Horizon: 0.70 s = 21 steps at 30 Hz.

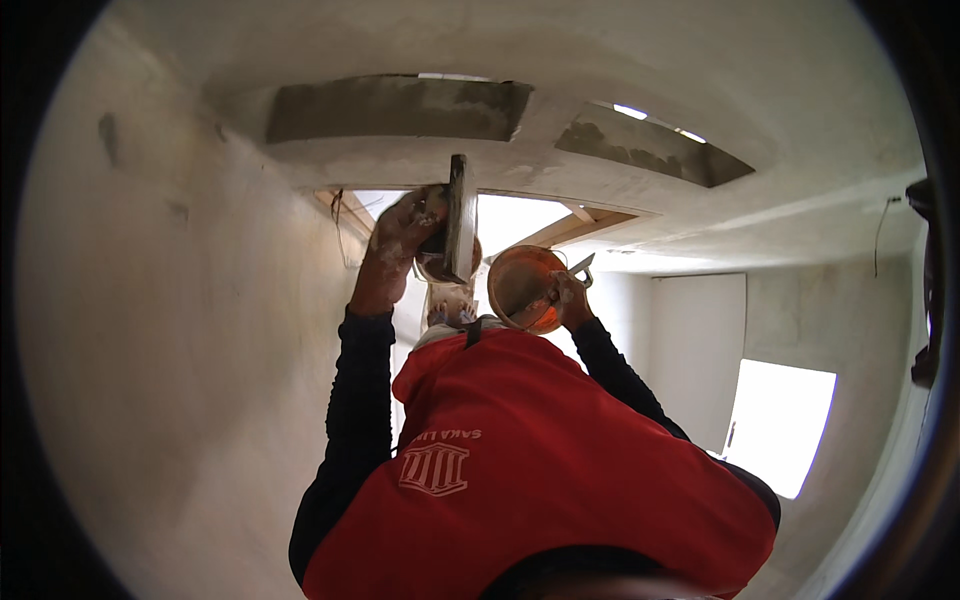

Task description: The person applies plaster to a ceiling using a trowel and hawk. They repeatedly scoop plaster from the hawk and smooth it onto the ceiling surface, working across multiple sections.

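My left hand [405, 230], smeared with pale plaster, is closed on a plastering float [461, 220]. The float is held upright and shows its narrow edge. To its right, my right hand [571, 299] is closed at the rim of an orange bucket [522, 283], which tilts so that its grey-coated inside shows. A pale angular piece [582, 266] sticks out beside that hand; whether it belongs to a tool or the bucket I cannot tell. Partly hidden behind the float is another round container [432, 268].
My bare feet [452, 311] stand on a narrow board-like surface below. A plastered wall [180, 330] rises close on the left. Ahead are two wall recesses [395, 108] with damp grey patches, above a wooden frame [580, 226]. Loose wires [341, 225] hang near the frame's left corner.
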### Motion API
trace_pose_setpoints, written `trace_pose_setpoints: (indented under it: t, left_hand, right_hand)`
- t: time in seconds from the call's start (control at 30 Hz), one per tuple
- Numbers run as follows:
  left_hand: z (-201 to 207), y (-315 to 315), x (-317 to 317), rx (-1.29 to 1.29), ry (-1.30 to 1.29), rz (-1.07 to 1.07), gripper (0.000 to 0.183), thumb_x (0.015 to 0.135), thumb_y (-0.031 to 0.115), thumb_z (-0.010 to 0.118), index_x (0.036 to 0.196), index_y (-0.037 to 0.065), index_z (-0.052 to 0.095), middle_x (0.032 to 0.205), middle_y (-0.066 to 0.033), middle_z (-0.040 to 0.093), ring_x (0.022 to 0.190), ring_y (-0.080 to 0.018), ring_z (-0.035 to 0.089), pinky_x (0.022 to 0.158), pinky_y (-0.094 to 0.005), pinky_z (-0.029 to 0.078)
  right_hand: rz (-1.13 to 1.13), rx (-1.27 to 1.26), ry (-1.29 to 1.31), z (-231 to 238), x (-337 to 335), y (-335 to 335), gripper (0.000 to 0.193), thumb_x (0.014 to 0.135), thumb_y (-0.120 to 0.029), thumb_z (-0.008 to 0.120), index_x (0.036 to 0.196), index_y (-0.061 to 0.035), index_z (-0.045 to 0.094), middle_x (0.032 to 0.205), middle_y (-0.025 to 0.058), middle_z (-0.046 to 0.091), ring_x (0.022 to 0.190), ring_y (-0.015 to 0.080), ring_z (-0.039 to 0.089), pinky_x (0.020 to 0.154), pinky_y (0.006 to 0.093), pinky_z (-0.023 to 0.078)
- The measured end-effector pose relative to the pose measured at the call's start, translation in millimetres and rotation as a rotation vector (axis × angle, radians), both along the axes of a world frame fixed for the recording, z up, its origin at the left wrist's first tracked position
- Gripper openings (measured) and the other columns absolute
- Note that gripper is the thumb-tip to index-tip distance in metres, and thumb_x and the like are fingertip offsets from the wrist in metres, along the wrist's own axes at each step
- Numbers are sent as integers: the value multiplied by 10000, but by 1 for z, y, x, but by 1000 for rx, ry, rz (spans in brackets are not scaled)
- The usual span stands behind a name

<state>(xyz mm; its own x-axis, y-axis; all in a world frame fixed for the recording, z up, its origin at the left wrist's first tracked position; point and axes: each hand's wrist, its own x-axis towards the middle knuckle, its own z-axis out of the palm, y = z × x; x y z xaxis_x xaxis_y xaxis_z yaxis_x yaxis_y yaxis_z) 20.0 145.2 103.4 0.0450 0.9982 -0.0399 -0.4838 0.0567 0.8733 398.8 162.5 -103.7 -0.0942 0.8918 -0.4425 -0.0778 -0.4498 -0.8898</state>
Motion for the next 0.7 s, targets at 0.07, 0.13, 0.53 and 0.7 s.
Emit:
trace_pose_setpoints:
  t: [0.07,0.13,0.53,0.7]
  left_hand:
    - [-49,-14,3,-19,-241,-78,492,965,273,673,1349,-9,552,1097,-29,654,1012,-104,629,849,-261,515]
    - [-96,-23,32,-77,-99,87,421,988,280,620,1312,13,588,1122,-39,669,1032,-139,640,886,-277,513]
    - [-181,-37,128,-338,-856,9,279,1056,249,516,1273,90,588,1182,-52,667,1081,-166,662,923,-345,559]
    - [-186,-42,129,-144,-669,82,269,1056,210,502,1268,56,563,1159,-93,661,1065,-194,661,861,-359,573]
  right_hand:
    - [42,-15,-45,7,-4,0,287,1023,-317,534,1017,-37,601,688,-11,424,618,116,457,598,315,470]
    - [110,-32,-90,15,-9,0,309,1017,-326,539,1055,-27,609,693,-13,430,614,111,458,599,312,477]
    - [366,-77,-205,25,-66,-17,402,999,-260,561,1292,-10,444,909,70,613,713,136,605,600,289,503]
    - [487,-18,21,28,-85,-26,264,1012,-192,536,1233,-49,549,955,31,610,771,117,589,678,278,499]
